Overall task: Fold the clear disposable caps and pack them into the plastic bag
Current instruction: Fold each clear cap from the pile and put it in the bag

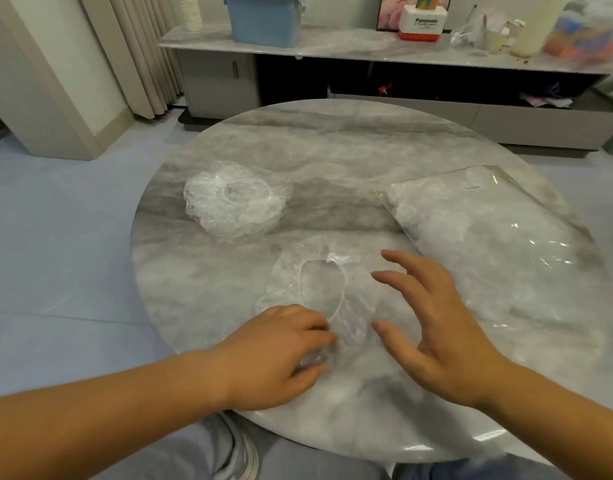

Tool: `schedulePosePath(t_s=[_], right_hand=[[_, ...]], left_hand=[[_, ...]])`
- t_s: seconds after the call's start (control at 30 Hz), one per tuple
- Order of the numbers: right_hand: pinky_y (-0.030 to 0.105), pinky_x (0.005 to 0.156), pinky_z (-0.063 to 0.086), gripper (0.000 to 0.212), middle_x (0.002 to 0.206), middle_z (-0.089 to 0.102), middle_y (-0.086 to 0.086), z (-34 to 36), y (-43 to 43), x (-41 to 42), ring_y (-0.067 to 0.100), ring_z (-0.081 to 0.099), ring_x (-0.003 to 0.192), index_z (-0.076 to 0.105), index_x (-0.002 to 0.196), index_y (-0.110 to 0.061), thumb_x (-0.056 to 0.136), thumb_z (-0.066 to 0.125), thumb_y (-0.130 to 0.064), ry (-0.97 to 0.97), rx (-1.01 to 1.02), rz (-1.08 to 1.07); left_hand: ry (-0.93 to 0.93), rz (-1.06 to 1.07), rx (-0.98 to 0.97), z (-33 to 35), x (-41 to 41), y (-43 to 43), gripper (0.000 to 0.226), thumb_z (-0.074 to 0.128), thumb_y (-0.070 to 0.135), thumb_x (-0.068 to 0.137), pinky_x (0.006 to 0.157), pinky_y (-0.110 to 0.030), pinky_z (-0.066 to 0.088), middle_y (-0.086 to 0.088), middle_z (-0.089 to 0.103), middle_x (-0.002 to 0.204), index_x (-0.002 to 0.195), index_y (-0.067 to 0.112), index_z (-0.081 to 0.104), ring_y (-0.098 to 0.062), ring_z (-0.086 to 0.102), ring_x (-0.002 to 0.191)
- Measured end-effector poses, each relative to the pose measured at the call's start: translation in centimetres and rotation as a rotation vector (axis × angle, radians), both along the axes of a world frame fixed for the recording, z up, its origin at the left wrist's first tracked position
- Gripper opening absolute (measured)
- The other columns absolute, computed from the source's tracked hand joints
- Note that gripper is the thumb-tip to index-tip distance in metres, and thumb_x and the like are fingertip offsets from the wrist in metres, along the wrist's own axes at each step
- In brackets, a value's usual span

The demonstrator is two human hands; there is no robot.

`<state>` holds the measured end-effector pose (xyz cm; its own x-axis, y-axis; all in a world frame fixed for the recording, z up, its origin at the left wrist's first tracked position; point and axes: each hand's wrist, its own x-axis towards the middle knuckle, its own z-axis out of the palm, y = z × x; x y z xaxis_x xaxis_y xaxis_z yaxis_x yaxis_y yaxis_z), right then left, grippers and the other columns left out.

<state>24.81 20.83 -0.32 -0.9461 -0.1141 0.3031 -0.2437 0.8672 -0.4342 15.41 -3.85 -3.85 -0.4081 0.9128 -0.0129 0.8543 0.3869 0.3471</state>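
1 spread cap (pixel 287 273), 1 cap heap (pixel 234 204), 1 bag (pixel 488 230), 2 hands (pixel 273 355) (pixel 447 323).

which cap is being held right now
The single cap spread flat nearest the person; the left hand pinches its rim. The bunched pile farther back lies untouched.

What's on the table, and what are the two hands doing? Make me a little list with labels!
table: round, grey marble look
spread cap: one clear cap lying flat at the near side, opening facing up
cap pile: bunched clear caps, far left of the table
plastic bag: lying flat on the right side
left hand: pinches the near edge of the spread cap
right hand: fingers spread, holding nothing, at the spread cap's right side
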Motion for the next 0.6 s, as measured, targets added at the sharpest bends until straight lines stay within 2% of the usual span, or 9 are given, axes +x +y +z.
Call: schedulePosePath(t_s=[0.1,0.23,0.37,0.47,0.6], right_hand=[[0.036,0.116,0.034,0.049,0.152,0.045,0.002,-0.6,-0.6,0.4,0.019,0.037,0.145,0.058,0.136,-0.016,0.096,0.059,-0.045,0.005,0.047,0.163],[0.032,0.105,0.045,0.047,0.134,0.058,-0.009,-2.3,-0.7,0.4,0.005,0.048,0.129,0.066,0.124,-0.024,0.093,0.06,-0.058,-0.235,-0.012,0.246],[0.028,0.105,0.044,0.053,0.131,0.059,-0.014,-3.3,-0.1,-0.2,0.0,0.049,0.125,0.067,0.121,-0.026,0.085,0.065,-0.066,-0.298,-0.011,0.232],[0.027,0.107,0.042,0.052,0.131,0.058,-0.016,-3.2,-0.1,-0.4,-0.002,0.047,0.126,0.069,0.117,-0.032,0.081,0.066,-0.07,-0.313,-0.029,0.23],[0.034,0.108,0.041,0.047,0.132,0.056,-0.016,-3.4,-0.4,-0.4,-0.001,0.045,0.128,0.071,0.111,-0.038,0.078,0.066,-0.072,-0.308,-0.042,0.213]], left_hand=[[0.0,-0.043,0.007,0.0,0.1,0.5,0.046,0.053,0.046,0.096,0.101,-0.036,0.047,0.008,0.053,0.135,0.139,0.031,0.055,-0.014,0.052,0.12],[-0.085,-0.01,0.067,0.4,-0.4,0.0,0.055,0.063,0.054,0.087,0.107,-0.026,0.04,0.008,0.042,0.146,0.137,0.036,0.05,-0.011,0.04,0.133],[-0.126,0.057,0.03,0.6,-1.4,-0.6,0.039,0.075,0.057,0.078,0.098,-0.026,0.044,0.019,0.047,0.123,0.11,0.038,0.062,-0.003,0.045,0.116],[-0.178,0.059,0.024,0.4,-1.9,-0.6,0.029,0.076,0.054,0.08,0.096,-0.024,0.044,0.021,0.052,0.115,0.103,0.038,0.07,0.0,0.049,0.109],[-0.351,0.123,0.099,0.5,-2.1,-0.4,0.01,0.079,0.04,0.085,0.092,-0.024,0.047,0.019,0.058,0.11,0.092,0.033,0.078,-0.002,0.054,0.108]])
